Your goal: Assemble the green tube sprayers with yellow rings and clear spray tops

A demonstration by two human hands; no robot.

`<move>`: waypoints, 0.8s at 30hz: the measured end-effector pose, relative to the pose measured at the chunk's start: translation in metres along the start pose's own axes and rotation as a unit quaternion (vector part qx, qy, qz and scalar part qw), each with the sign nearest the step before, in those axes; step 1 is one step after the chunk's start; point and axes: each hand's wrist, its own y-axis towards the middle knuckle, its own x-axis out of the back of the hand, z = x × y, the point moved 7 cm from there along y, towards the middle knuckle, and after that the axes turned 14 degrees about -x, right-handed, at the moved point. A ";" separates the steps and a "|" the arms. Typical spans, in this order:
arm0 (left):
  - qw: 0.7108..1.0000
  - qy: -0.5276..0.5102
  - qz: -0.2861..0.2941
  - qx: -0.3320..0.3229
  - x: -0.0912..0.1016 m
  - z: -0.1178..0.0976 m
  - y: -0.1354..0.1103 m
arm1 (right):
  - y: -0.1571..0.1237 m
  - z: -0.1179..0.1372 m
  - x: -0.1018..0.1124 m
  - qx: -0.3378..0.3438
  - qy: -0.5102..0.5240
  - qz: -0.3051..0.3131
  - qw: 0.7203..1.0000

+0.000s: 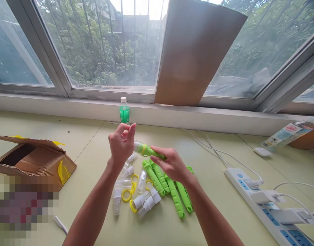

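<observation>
My right hand (172, 165) grips a green plastic handle (150, 151) and holds it up over the table, pointing left. A clear ribbed piece (138, 146) sits at the handle's left end, and my left hand (121, 143) is curled around that end with its fingers closed. Below my hands several more green handles (174, 194) lie side by side. To their left lies a heap of clear and white tube parts (144, 201) with yellow rings (126, 195).
An open cardboard box (31, 160) stands at the left. A small green bottle (124, 110) stands by the window sill. A white power strip (264, 205) with plugs and cables lies at the right. A cardboard sheet (195, 51) leans on the window.
</observation>
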 end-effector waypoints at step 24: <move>0.975 -0.066 0.029 0.212 -0.008 0.024 -0.005 | -0.024 0.035 0.005 0.191 -0.392 -0.301 0.848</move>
